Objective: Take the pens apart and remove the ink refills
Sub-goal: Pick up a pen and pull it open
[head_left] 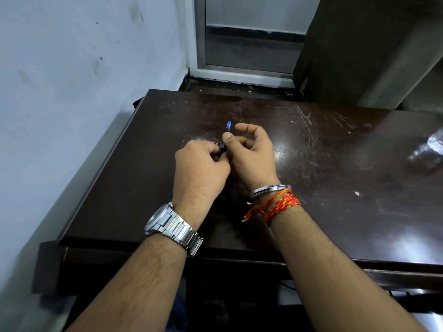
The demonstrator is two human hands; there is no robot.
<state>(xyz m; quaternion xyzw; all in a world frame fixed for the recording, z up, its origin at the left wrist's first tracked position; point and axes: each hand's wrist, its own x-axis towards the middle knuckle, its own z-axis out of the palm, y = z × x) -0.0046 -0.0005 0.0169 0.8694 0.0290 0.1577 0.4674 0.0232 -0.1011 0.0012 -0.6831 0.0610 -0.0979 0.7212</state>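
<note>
A blue pen (228, 127) is held between both hands above the dark wooden table (323, 164). Its blue tip points up and away, and most of its barrel is hidden by fingers. My left hand (200, 168), with a steel watch on the wrist, grips the pen's lower end with curled fingers. My right hand (251, 149), with a bangle and red threads on the wrist, pinches the upper part between thumb and fingers. No other pens or loose refills show.
A crumpled clear plastic wrapper (429, 152) lies at the table's right edge. A pale wall (72, 92) runs along the left side. Behind the table are a window frame (239, 68) and a dark curtain (359, 44).
</note>
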